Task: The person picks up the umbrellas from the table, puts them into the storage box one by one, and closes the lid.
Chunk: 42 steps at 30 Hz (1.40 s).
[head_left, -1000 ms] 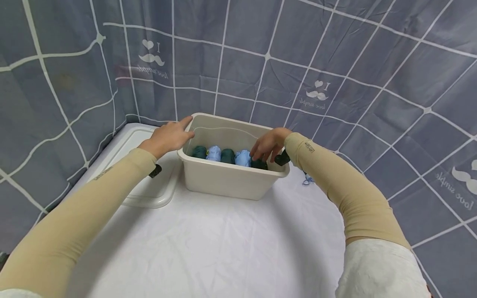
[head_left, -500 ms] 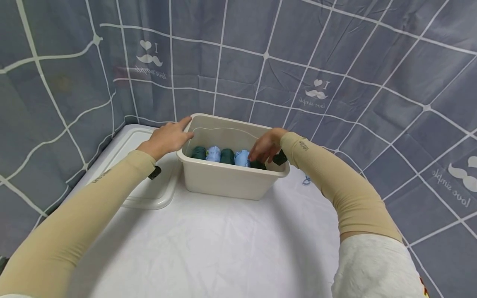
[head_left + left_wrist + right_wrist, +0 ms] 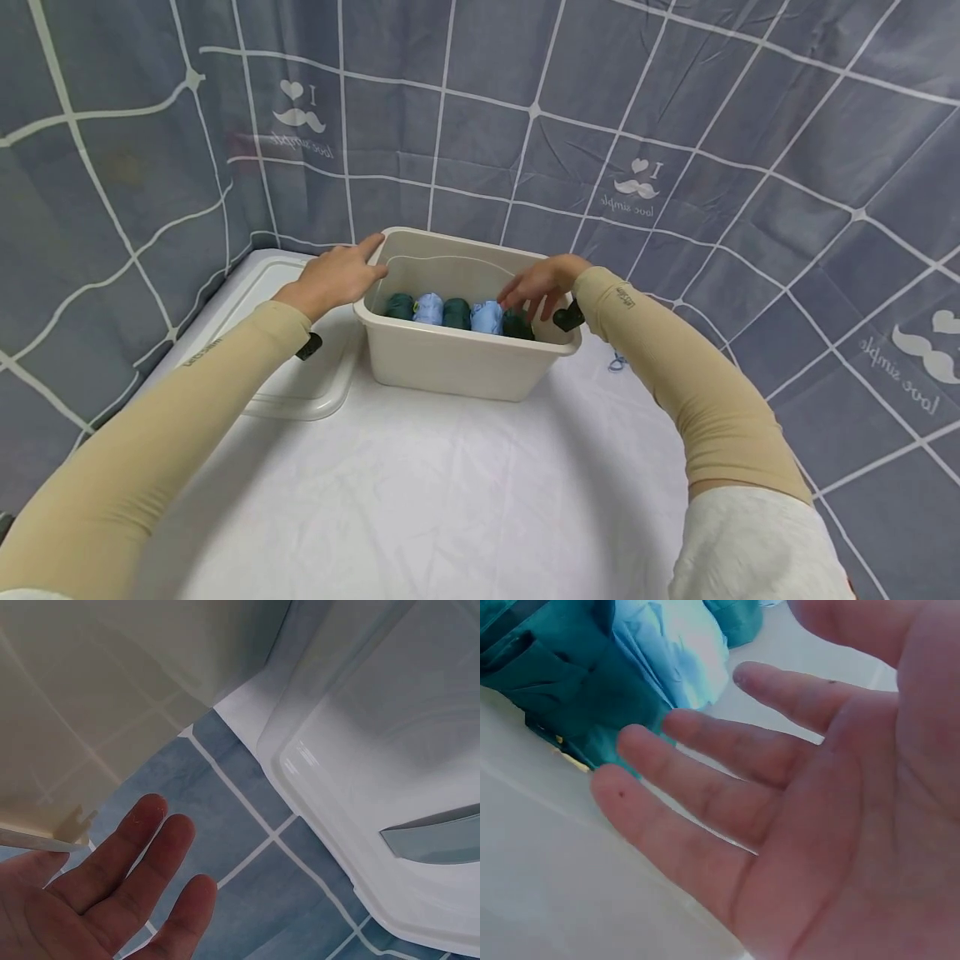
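A cream plastic bin [image 3: 450, 358] stands on the white-covered table with a row of rolled cloth bundles inside, dark green alternating with light blue. My left hand [image 3: 333, 279] rests at its left rim; the left wrist view shows the other fingers [image 3: 142, 881] extended along the outside, holding nothing else. Inside the right end, my right hand [image 3: 540, 283] reaches down over the last dark green bundle [image 3: 519, 325], beside a light blue bundle [image 3: 487, 318]. In the right wrist view its fingers are spread, fingertips right at the green cloth [image 3: 562, 682], with nothing in the palm.
A white lid [image 3: 322, 387] lies flat to the left of the bin, partly under my left forearm. Right of the bin, a blue cord [image 3: 617, 363] shows on the white cloth beside my right sleeve. A grey checked curtain [image 3: 480, 125] hangs behind.
My right hand has lifted slightly and its fingers have loosened, leaving more of the dark green bundle in sight. The left hand stays at the rim.
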{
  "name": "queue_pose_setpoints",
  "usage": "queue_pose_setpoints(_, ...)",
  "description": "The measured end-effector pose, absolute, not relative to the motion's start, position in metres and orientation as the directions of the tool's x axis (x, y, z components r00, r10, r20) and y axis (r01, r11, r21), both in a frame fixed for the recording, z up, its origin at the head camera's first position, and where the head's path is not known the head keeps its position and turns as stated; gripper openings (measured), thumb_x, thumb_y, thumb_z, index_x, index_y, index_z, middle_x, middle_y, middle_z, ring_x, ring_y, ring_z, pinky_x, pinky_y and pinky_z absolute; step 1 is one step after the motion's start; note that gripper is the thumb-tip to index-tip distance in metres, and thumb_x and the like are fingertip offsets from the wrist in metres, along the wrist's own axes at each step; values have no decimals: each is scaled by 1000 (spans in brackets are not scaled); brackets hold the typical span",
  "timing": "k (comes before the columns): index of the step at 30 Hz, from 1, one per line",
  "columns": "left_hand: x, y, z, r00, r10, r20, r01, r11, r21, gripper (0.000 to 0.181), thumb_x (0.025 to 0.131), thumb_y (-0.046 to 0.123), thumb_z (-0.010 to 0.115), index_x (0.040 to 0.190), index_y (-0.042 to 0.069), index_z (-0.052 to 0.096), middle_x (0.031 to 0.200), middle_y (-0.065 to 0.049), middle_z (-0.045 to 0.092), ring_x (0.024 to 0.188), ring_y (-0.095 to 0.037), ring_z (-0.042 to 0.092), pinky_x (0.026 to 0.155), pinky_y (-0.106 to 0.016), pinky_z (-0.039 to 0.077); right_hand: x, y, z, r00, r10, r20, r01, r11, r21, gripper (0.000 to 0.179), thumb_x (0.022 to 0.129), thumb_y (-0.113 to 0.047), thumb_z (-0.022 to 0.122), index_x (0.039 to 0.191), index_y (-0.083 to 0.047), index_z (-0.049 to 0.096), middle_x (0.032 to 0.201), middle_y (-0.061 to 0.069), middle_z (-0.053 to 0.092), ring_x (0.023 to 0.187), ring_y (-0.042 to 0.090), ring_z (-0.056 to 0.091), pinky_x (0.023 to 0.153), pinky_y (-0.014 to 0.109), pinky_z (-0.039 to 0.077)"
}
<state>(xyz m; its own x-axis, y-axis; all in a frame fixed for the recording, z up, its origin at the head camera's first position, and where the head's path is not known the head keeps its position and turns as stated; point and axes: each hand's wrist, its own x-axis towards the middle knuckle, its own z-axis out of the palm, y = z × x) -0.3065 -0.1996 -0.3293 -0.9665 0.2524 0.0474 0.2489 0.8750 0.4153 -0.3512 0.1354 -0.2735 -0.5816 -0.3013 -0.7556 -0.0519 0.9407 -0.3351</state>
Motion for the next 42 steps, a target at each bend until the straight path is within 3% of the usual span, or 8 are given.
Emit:
queue_pose_setpoints(9, -308, -200, -329, -965, 260, 28, 247, 873, 420, 70, 103, 47, 36, 164, 25, 10, 158, -24, 38, 136, -55, 42, 96, -72, 41, -343, 156, -254, -718, -440, -539, -208, 875, -437, 56, 105, -31, 49, 156, -11, 37, 152, 21, 45, 132, 38, 54, 100, 49, 52)
queue_pose_setpoints(21, -306, -201, -328, -965, 259, 26, 245, 871, 427, 71, 103, 50, 35, 164, 25, 10, 160, -24, 34, 139, -54, 38, 98, -72, 39, -336, 193, -241, -843, -440, -310, -200, 790, -580, 54, 103, -31, 57, 152, -11, 45, 144, 15, 55, 127, 33, 57, 95, 46, 55)
queue_pose_setpoints(26, -304, -199, -327, -965, 261, 34, 251, 871, 422, 69, 103, 48, 36, 164, 25, 12, 158, -24, 36, 137, -55, 39, 97, -72, 40, -334, 214, -244, -888, -401, -224, -164, 733, -661, 46, 105, -26, 54, 149, -12, 49, 143, 20, 55, 126, 34, 57, 100, 50, 52)
queue_pose_setpoints(34, -303, -198, -328, -962, 270, 33, 258, 869, 421, 68, 104, 46, 36, 164, 25, 11, 159, -23, 37, 137, -55, 40, 97, -73, 39, -330, 252, -248, -928, -330, -173, -97, 661, -744, 47, 107, -26, 50, 152, -12, 45, 146, 19, 52, 128, 35, 53, 104, 54, 47)
queue_pose_setpoints(42, -300, -199, -327, -962, 270, 37, 260, 868, 423, 68, 104, 46, 35, 164, 23, 11, 158, -23, 38, 135, -54, 43, 96, -72, 40, -327, 278, -256, -943, -267, -198, -24, 649, -761, 51, 106, -29, 52, 153, -11, 42, 148, 18, 51, 118, 23, 59, 97, 43, 53)
